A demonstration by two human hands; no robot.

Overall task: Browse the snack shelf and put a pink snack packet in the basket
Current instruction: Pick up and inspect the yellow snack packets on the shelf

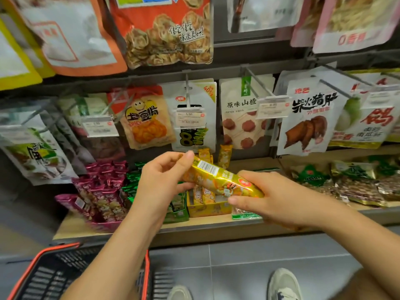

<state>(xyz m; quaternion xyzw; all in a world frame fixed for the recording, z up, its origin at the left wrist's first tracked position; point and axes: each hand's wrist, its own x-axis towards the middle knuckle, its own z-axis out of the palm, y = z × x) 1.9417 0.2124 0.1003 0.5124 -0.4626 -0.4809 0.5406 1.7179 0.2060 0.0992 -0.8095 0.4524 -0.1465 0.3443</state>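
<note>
Blocking green packets, left hand and right hand grip a yellow packet, fingers curled — pink packets beside.

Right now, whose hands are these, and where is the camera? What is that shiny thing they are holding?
No machine here: these are a person's two bare hands. The one picture comes from a camera worn on their head, looking forward and down, so you see what they see. The left hand and the right hand both hold one shiny yellow packet. Behind it, on the wooden shelf, sit pink packets, green packets and a yellow box. More bags hang on hooks above. Low down is a black basket with an orange rim, near the person's shoes.
</note>
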